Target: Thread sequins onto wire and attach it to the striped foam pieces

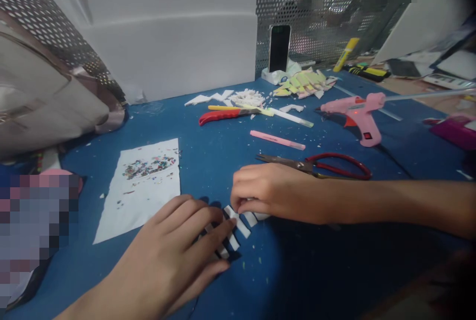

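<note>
A row of short white strips (242,227) lies on the blue table top, partly covered by both hands. My left hand (178,245) reaches over the left end of the row, its fingers and thumb curled round the strips and pressing them. At the right of the row, my right hand (269,188) has its fingertips pinched together on a strip; the exact grip is hidden beneath the fingers. Just behind my right hand are scissors (308,164) with red handles. A white paper sheet (111,211) with glittery bits on it lies behind my left hand.
A pink glue gun (359,112) stands at right with its cord trailing. Farther back are a pink marker (277,140), a red-handled cutting tool (219,117), white scraps (247,97), yellowish pieces (305,83) and an upright phone (279,47). A pale bag (48,97) bulges in from the left.
</note>
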{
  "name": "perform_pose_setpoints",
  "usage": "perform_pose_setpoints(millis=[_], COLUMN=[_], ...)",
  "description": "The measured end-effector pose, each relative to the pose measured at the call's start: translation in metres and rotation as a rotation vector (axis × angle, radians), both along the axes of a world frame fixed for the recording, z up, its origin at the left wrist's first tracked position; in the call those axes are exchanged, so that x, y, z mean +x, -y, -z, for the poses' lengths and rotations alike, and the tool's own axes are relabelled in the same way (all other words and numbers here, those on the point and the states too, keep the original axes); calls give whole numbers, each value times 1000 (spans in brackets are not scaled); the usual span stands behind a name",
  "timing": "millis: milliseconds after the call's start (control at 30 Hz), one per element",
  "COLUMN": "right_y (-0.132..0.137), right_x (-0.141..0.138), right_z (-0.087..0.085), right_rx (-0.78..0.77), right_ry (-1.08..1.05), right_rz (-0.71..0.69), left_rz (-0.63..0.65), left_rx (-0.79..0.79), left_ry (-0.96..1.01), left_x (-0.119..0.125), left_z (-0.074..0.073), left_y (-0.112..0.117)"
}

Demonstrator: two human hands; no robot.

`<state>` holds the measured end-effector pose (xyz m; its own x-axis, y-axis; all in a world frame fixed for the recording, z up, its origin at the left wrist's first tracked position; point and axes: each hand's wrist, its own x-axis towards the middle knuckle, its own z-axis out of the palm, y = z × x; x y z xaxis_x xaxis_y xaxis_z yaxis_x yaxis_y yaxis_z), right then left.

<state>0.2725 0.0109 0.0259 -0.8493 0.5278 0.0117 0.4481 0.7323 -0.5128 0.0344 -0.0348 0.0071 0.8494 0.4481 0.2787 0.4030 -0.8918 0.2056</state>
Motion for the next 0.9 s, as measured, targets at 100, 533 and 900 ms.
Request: perform_pose_setpoints(millis=[100, 533, 900], right_y=[-1, -4, 4], right_x=[-1, -4, -5], right_z=[-1, -4, -1], right_rx=[2, 53, 183], right_ry=[36, 83, 173], right_rz=[-15, -87, -96], left_rz=[-10, 5, 44], left_rx=[18, 21, 83], left_ry=[-9, -12, -10], left_x=[0, 1, 4], left_z=[0, 1, -2], left_y=[1, 1, -2])
